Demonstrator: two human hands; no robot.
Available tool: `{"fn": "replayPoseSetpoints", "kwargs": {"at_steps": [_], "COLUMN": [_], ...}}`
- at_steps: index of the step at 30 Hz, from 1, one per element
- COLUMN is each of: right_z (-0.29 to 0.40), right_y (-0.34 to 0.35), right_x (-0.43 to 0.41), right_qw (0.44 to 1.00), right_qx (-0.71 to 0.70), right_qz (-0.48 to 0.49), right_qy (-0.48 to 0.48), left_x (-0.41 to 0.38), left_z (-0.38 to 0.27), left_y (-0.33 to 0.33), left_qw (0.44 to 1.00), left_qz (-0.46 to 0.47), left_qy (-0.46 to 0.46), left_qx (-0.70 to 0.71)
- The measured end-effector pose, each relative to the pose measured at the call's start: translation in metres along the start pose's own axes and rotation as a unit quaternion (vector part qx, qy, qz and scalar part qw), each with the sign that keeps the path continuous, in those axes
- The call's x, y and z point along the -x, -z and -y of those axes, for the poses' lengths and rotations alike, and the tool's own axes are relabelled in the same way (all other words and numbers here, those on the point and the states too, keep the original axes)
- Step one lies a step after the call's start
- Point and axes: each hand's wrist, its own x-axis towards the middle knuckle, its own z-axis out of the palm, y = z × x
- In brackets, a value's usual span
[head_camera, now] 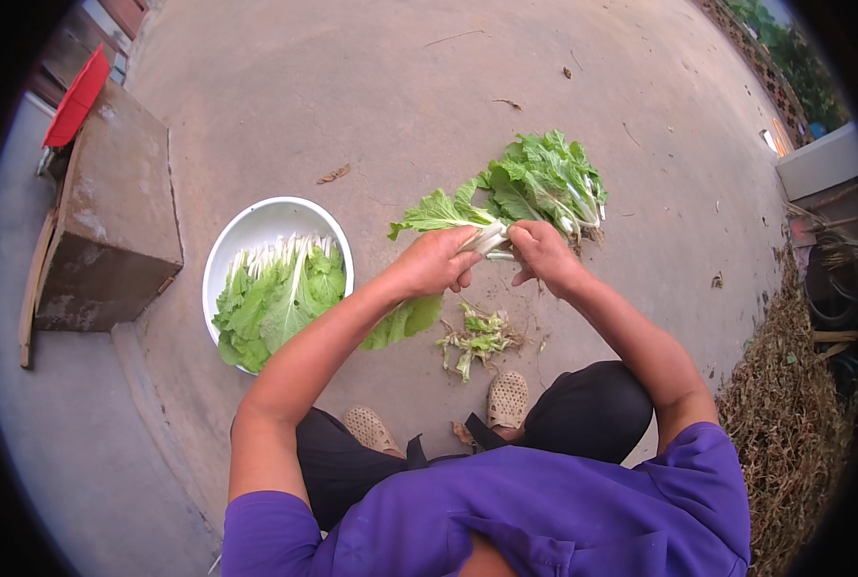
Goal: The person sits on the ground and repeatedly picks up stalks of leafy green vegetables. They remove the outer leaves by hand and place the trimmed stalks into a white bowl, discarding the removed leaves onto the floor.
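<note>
My left hand (440, 261) is closed around the pale stalks of a leafy green vegetable (488, 239). A broad leaf (404, 321) hangs below that hand. My right hand (546, 254) pinches the stalk end between thumb and fingers. Just beyond the hands lies a pile of leafy greens (537, 177), some with roots on. At the left, a white basin (277, 209) holds greens (277, 303) laid with their white stalk ends together. Between my feet and hands is a small heap of trimmed leaves and roots (479, 339) on the ground.
The concrete ground (371, 86) carries scattered dry leaves and twigs. A concrete block (115, 216) stands at the left, with a red plastic container (79, 97) by it. Dried plant stalks (782, 433) are heaped along the right. My feet in beige perforated shoes (508, 400) are close to the trimmings.
</note>
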Motion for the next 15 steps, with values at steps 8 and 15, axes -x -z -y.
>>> {"fn": "replayPoseSetpoints", "kwargs": {"at_steps": [8, 15], "right_z": [-0.006, 0.006], "right_y": [0.033, 0.023], "right_x": [-0.001, 0.006], "right_qw": [0.995, 0.969], "right_qx": [0.071, 0.225], "right_qz": [-0.069, 0.071], "right_qy": [-0.007, 0.077], "left_x": [0.012, 0.014], "left_z": [-0.012, -0.026], "left_y": [0.06, 0.089], "left_qw": [0.998, 0.987], "left_qz": [-0.044, -0.143], "left_qy": [0.026, -0.022], "left_qx": [0.041, -0.067]}}
